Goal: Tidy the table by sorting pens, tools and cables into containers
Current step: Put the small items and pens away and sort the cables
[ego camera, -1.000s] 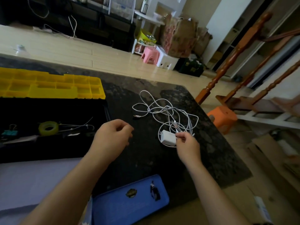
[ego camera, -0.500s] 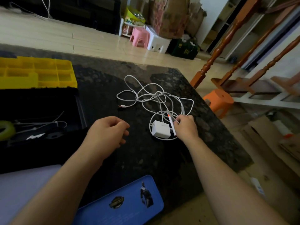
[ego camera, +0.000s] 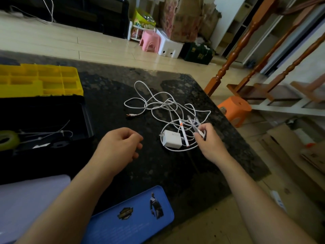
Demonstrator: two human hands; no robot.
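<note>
A tangled white cable with a white charger block lies on the dark table. A white pen with an orange band rests across the cable beside the charger. My right hand pinches two clear pens, lifted slightly over the cable. Fingers loosely curled, my left hand hovers above the table and holds nothing.
At the left sit a black toolbox holding a tape roll and cable ties, and a yellow compartment tray behind it. A blue case lies at the near edge, white paper at lower left. An orange stool stands right of the table.
My right hand has picked the clear pens up off the cable pile and raised them. The white pen now lies exposed by the charger. My left hand has hardly moved.
</note>
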